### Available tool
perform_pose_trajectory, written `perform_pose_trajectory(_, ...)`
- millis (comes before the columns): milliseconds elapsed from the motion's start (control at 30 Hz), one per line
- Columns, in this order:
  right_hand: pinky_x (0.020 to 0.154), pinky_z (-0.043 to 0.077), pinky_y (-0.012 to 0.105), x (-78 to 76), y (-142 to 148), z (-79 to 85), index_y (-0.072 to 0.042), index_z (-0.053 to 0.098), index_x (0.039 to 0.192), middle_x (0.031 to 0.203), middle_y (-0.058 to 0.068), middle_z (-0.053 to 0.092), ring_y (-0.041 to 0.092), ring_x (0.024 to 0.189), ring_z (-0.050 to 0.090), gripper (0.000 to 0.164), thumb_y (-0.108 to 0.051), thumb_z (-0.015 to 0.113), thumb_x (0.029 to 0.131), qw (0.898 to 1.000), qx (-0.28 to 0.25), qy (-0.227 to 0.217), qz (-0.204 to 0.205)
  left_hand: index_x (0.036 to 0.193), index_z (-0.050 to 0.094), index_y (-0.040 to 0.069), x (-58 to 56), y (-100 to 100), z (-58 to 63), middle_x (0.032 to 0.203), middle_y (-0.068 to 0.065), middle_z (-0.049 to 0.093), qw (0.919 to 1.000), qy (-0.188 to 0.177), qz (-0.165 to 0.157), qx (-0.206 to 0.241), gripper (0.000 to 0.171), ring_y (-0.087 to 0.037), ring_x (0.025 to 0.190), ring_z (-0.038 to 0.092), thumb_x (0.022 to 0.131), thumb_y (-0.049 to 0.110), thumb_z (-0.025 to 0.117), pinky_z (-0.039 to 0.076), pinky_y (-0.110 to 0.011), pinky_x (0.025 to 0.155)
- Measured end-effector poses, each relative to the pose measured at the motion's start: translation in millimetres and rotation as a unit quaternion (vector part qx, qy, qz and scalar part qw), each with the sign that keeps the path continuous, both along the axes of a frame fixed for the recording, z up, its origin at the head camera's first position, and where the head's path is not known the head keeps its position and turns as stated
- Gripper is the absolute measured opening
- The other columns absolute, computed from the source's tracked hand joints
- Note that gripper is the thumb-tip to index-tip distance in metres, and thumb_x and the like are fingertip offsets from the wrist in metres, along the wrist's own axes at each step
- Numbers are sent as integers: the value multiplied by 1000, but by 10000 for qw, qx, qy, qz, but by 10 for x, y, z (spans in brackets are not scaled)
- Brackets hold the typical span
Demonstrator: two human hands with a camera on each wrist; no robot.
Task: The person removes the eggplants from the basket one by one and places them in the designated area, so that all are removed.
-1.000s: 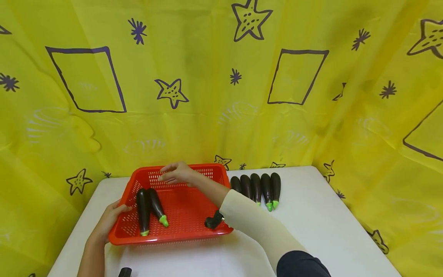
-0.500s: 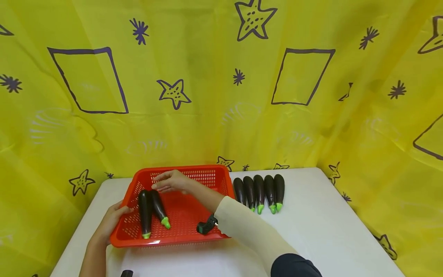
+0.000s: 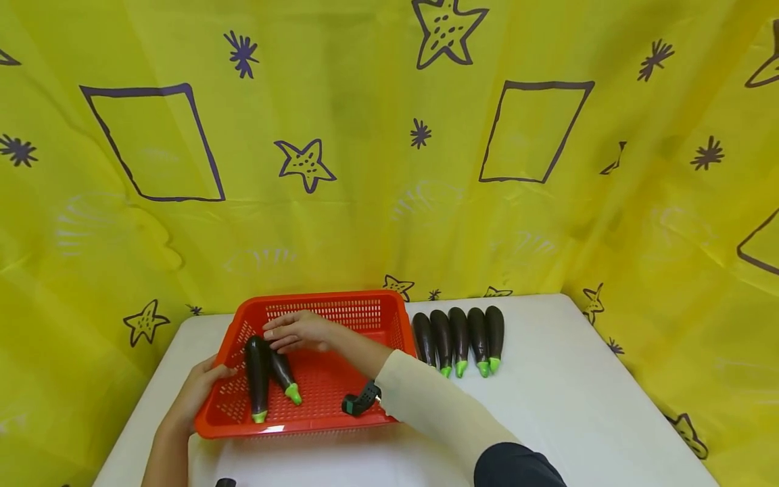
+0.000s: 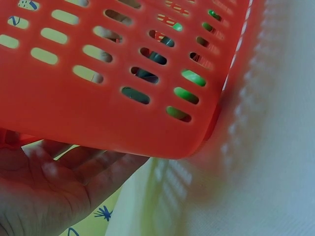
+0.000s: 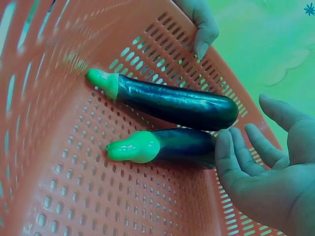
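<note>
Two dark purple eggplants with green stem ends lie in the left part of a red slotted plastic basket [image 3: 304,429]. The outer eggplant [image 3: 257,379] is beside the left wall, and the inner eggplant [image 3: 282,372] lies at a slant next to it. My left hand [image 3: 193,391] grips the basket's left rim, thumb over the edge and fingers under it in the left wrist view. Over the basket, my right hand [image 3: 301,331] reaches to the rounded far end of the inner eggplant. In the right wrist view its loosely spread fingertips [image 5: 224,140] overlap that end.
Several more eggplants [image 3: 459,338] lie side by side on the white table [image 3: 548,392], right of the basket. A yellow patterned curtain [image 3: 353,237] hangs behind and along the sides. A small black device [image 3: 359,400] is attached at my right wrist.
My right hand has moved left and down, from above the basket's back part to the far end of the inner eggplant. My left hand keeps its grip on the rim.
</note>
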State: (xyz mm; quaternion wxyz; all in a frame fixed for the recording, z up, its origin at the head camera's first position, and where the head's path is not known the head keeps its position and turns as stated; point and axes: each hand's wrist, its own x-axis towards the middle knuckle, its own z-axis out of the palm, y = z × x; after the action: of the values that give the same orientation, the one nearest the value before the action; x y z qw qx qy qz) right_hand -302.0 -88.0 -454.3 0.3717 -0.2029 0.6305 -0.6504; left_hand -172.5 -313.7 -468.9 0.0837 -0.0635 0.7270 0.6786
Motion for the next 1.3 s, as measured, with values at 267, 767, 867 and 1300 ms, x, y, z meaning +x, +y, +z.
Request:
perform_pose_trajectory(267,97,57,39,37,-30,-3,3,59,145,134,10,67,25,112,69,41,-6,62,105,9997,57,97,213,156,28,-12,23,-12,0,119,-14,69,10000,-48,-9,3,61,-23,93,74,100,9,41,63,-48,81)
perform_pose_trajectory(767,95,56,33,3,-26,-42,-3,54,152,148,5,58,14,115,64,49,-3,61,103,9953,203,482,812,154,28,-14,37,-18,-10,120,-17,69,10000,2,-34,-26,59,-24,93,74,102,9,41,63,-49,79)
perform_pose_trajectory(867,93,57,32,-2,-26,-49,-2,58,148,138,1,63,11,110,64,46,-3,63,103,9952,160,564,779,154,29,-14,38,-12,-10,121,-17,68,10000,-56,23,-18,58,-23,93,74,102,9,41,63,-49,79)
perform_pose_trajectory(1300,94,59,38,-2,-21,-2,7,61,139,115,2,69,13,101,67,39,4,64,100,9958,17,610,679,156,28,-11,32,-5,6,125,-18,67,10000,56,-49,19,59,-25,95,74,102,10,42,63,-50,80)
